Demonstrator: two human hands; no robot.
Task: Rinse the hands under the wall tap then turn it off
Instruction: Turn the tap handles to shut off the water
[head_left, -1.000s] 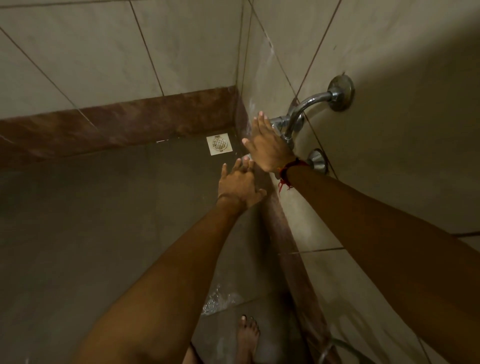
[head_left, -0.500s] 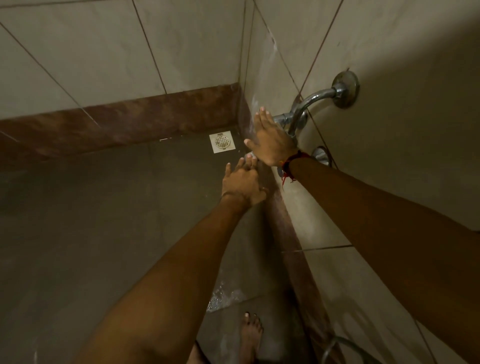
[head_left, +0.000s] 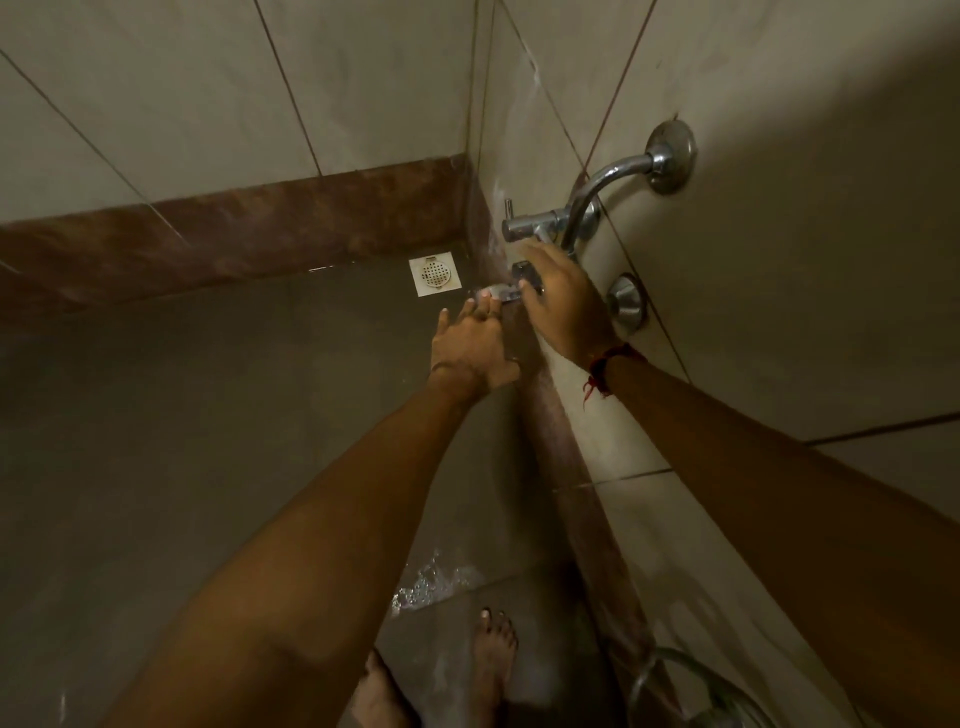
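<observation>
A chrome wall tap (head_left: 503, 294) sticks out low from the right wall, below a curved chrome pipe (head_left: 597, 189) and an upper valve (head_left: 535, 226). My right hand (head_left: 566, 312), with a red thread at the wrist, curls its fingers around the tap handle (head_left: 523, 274). My left hand (head_left: 470, 351) is stretched out flat with fingers apart, its fingertips just under the spout end. I cannot make out a stream of water at the spout.
A square floor drain (head_left: 434, 274) lies in the corner beyond the hands. Water splashes on the wet floor (head_left: 431, 582) near my bare foot (head_left: 493, 654). A hose loop (head_left: 675, 680) hangs at the bottom right. A round chrome flange (head_left: 626, 307) sits on the right wall.
My right hand has dropped from the upper valve to the lower tap and closed on its handle, uncovering the upper valve. My left hand has stayed under the spout.
</observation>
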